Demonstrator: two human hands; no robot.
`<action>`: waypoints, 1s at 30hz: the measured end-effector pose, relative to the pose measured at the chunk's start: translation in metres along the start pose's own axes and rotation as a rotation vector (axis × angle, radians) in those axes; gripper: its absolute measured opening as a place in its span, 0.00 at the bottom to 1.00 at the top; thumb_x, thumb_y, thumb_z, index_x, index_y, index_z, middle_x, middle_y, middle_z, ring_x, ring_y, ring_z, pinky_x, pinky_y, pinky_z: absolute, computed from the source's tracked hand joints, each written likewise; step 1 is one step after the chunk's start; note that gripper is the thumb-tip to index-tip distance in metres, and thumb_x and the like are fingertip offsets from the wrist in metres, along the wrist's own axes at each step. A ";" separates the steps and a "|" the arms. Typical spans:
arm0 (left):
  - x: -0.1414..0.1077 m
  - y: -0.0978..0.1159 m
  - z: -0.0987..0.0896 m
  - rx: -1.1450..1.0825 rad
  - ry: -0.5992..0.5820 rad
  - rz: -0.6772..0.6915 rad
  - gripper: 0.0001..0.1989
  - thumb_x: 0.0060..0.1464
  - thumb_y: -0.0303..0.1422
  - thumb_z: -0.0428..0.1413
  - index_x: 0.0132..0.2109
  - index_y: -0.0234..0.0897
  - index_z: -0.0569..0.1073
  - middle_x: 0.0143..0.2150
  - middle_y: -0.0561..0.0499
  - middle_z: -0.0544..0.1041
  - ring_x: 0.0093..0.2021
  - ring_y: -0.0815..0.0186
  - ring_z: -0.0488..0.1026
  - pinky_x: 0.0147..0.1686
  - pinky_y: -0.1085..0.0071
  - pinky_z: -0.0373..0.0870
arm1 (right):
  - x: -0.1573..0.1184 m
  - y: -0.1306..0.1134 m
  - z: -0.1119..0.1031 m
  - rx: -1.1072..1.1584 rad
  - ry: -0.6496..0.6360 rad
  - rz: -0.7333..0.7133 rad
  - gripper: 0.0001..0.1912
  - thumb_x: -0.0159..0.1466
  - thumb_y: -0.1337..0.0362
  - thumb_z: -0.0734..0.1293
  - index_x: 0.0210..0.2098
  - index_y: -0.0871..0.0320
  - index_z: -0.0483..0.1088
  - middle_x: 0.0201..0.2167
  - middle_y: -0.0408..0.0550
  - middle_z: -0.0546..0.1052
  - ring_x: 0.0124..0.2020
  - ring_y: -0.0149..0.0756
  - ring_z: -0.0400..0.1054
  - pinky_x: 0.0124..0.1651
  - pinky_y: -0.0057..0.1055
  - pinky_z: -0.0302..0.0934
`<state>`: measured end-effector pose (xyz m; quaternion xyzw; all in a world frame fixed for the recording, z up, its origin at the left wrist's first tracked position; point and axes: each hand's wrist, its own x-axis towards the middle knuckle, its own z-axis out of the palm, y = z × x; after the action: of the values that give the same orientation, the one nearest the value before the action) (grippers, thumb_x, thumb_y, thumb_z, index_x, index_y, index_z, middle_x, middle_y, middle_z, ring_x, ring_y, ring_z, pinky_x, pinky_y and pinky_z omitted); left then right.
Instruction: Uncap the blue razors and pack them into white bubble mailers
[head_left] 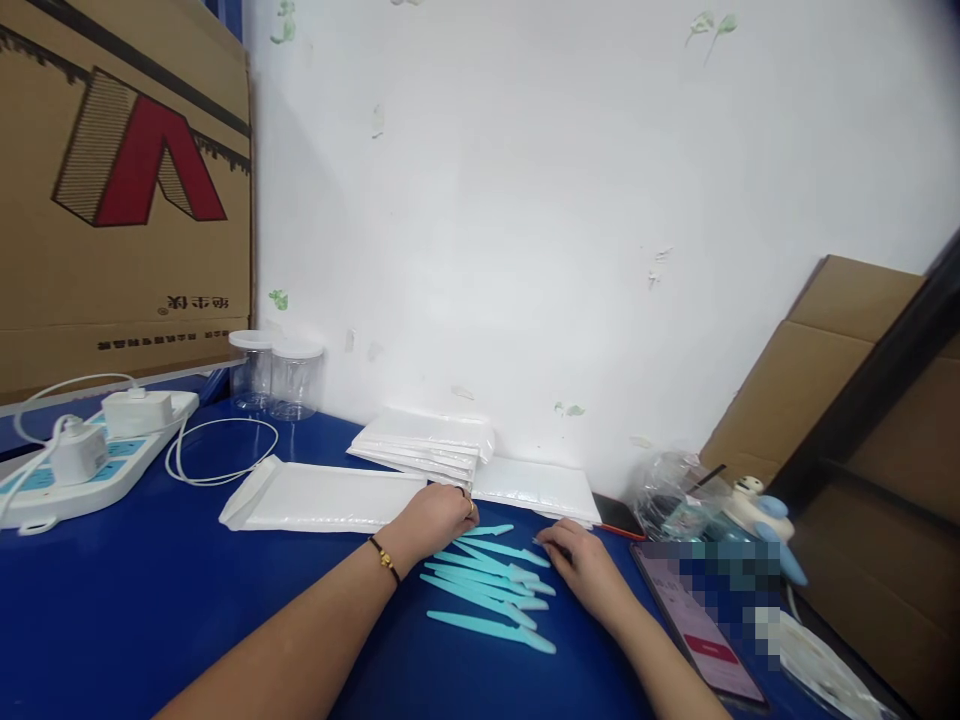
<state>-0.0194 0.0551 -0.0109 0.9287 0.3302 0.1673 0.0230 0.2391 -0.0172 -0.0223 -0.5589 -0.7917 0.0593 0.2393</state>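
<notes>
Several turquoise eyebrow razors (491,628) lie side by side on the blue tabletop (247,620), their blade ends mostly to the right. My left hand (442,515) is at the far left end of the row, fingers curled down and closed. The farthest razor (495,530) runs out from beside those fingers; whether they grip it is hidden. My right hand (585,565) is just right of the blade ends, thumb and fingertips pinched together. Something small and pale shows at its fingertips, too small to name.
Behind my hands lie a white padded envelope (322,497), a stack of white packets (420,440) and another white packet (536,487). A power strip (112,465) with cables and clear jars (296,380) stand left. A phone (705,630) and cardboard (795,370) are right.
</notes>
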 end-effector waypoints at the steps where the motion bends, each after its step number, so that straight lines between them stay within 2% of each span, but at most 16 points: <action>1: 0.000 -0.001 0.000 -0.020 -0.002 0.015 0.07 0.54 0.32 0.53 0.35 0.42 0.76 0.35 0.54 0.78 0.35 0.65 0.72 0.33 0.73 0.62 | 0.000 0.001 0.000 0.015 0.000 0.003 0.12 0.62 0.68 0.58 0.37 0.56 0.73 0.36 0.48 0.74 0.39 0.37 0.69 0.43 0.31 0.62; 4: 0.000 0.000 0.001 -0.047 -0.019 0.013 0.06 0.52 0.32 0.55 0.37 0.42 0.76 0.37 0.54 0.78 0.38 0.65 0.72 0.34 0.74 0.63 | 0.001 0.001 0.001 0.040 0.007 0.022 0.10 0.61 0.67 0.60 0.34 0.55 0.73 0.34 0.47 0.75 0.38 0.37 0.69 0.42 0.30 0.62; 7: 0.001 0.004 0.000 -0.005 -0.019 0.015 0.06 0.53 0.28 0.53 0.34 0.40 0.76 0.34 0.53 0.78 0.36 0.65 0.72 0.34 0.74 0.63 | 0.001 -0.003 -0.001 0.057 0.013 0.032 0.09 0.61 0.66 0.61 0.33 0.55 0.73 0.33 0.46 0.76 0.37 0.37 0.69 0.41 0.30 0.62; 20: 0.003 0.008 0.003 -0.035 0.005 0.061 0.10 0.58 0.30 0.49 0.34 0.38 0.75 0.34 0.51 0.77 0.36 0.66 0.72 0.35 0.74 0.64 | 0.003 -0.009 0.003 0.117 0.005 -0.024 0.10 0.63 0.67 0.60 0.34 0.55 0.74 0.34 0.47 0.75 0.37 0.36 0.69 0.41 0.28 0.62; 30: 0.003 0.022 0.002 -0.048 -0.015 0.103 0.11 0.58 0.29 0.48 0.31 0.38 0.74 0.33 0.51 0.76 0.35 0.66 0.72 0.37 0.73 0.64 | 0.002 -0.021 0.002 0.092 -0.026 -0.042 0.11 0.63 0.66 0.60 0.34 0.55 0.74 0.33 0.47 0.75 0.37 0.36 0.69 0.40 0.29 0.62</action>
<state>-0.0031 0.0402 -0.0085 0.9449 0.2776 0.1691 0.0390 0.2202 -0.0228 -0.0156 -0.5297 -0.8028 0.0979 0.2557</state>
